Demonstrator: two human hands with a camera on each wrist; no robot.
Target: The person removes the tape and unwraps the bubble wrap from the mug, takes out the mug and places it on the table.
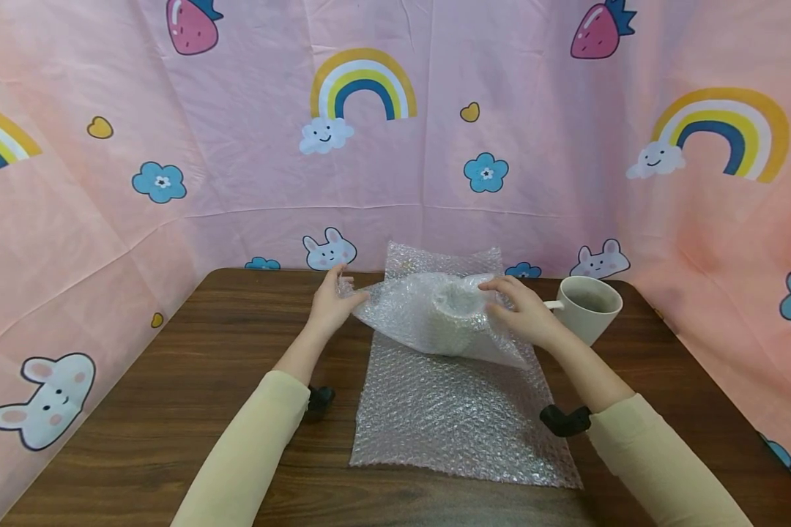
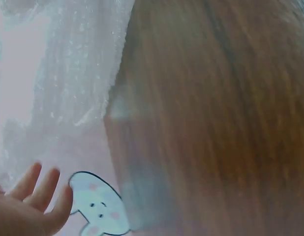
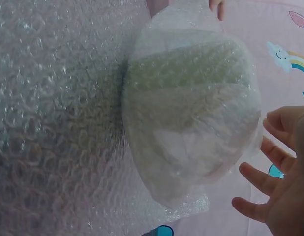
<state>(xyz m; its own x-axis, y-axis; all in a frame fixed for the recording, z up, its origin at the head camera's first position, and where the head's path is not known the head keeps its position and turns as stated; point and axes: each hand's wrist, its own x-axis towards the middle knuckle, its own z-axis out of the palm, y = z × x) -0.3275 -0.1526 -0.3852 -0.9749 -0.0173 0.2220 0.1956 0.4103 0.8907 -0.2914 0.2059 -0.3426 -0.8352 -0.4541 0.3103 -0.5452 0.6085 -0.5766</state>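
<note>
A pale cup-shaped object (image 1: 453, 329) with a round rim stands wrapped in bubble wrap (image 1: 395, 311); in the right wrist view, greenish and pale bands show through the layers. At its left, my left hand (image 1: 329, 304) pinches a drawn-out end of the wrap between thumb and fingers. Its other fingers (image 2: 44, 189) are loosely extended in the left wrist view. My right hand (image 1: 524, 311) is on the opposite side, fingers spread, with fingertips right at the wrap near the rim. Beneath the bundle lies a flat bubble wrap sheet (image 1: 461, 424).
A white mug (image 1: 587, 311) stands just behind and right of my right hand, its handle pointing toward that hand. The brown wooden table (image 1: 224, 351) meets a pink patterned cloth (image 1: 250, 146) at the back and sides. Black devices (image 1: 565, 421) sit at both wrists.
</note>
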